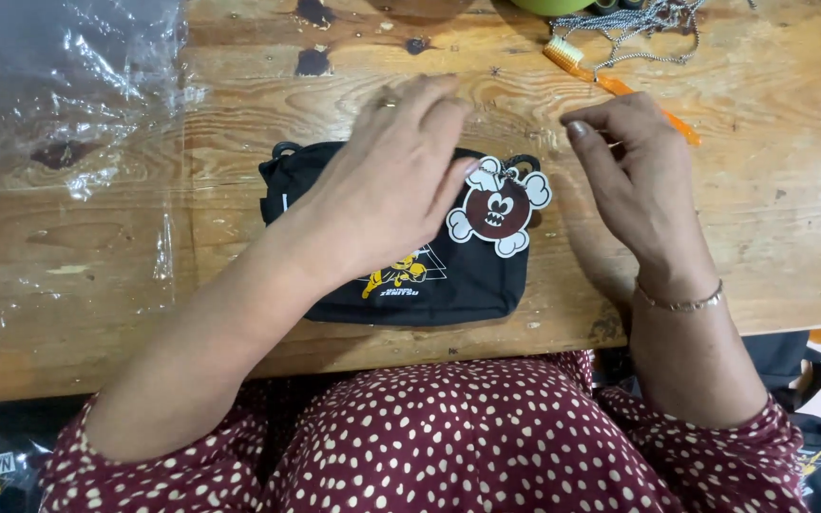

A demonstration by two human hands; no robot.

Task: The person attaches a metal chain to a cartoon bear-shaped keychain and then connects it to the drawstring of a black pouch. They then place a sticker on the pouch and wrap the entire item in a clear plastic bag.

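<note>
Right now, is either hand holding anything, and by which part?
The left hand pinches the skull-shaped tag by its top edge, over the black pouch. The right hand seems empty.

Wooden table (97,266), black pouch (467,285), orange toothbrush (610,84)

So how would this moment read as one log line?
left hand: on small black fabric pouch, fingertips at round brown skull-shaped tag | right hand: raised above worn wooden table, pinched by tag | orange plastic toothbrush: beyond right hand
</note>
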